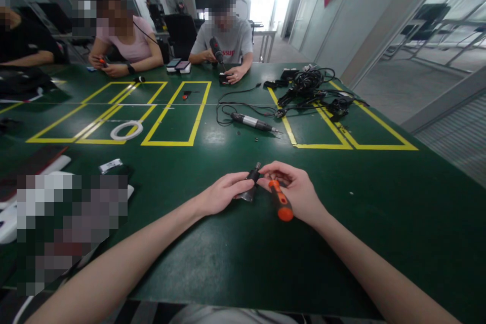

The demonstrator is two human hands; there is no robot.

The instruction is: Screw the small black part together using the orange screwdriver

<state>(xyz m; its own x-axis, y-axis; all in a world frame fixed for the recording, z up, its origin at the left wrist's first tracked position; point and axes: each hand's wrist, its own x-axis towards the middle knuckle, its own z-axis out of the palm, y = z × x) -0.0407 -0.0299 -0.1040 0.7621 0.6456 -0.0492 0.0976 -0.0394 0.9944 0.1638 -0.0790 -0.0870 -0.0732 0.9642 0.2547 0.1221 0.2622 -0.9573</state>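
Observation:
Just above the green table, my left hand (224,192) is closed around a small dark cylindrical part (252,182) with a metal shaft at its upper end and a shiny lower end. To its right, my right hand (292,187) grips an orange and black screwdriver (281,202). The screwdriver's handle end points toward me, and its blade is mostly hidden behind my fingers. My right fingertips are close beside the dark part's upper end; I cannot tell whether they touch it.
An electric screwdriver (250,121) lies ahead, with tangled black cables (309,83) at the back right. Yellow tape (169,143) marks rectangles on the green table (182,258). A white ring (126,130) lies left. Across the table, a person in grey (235,35) holds a power drill (216,50).

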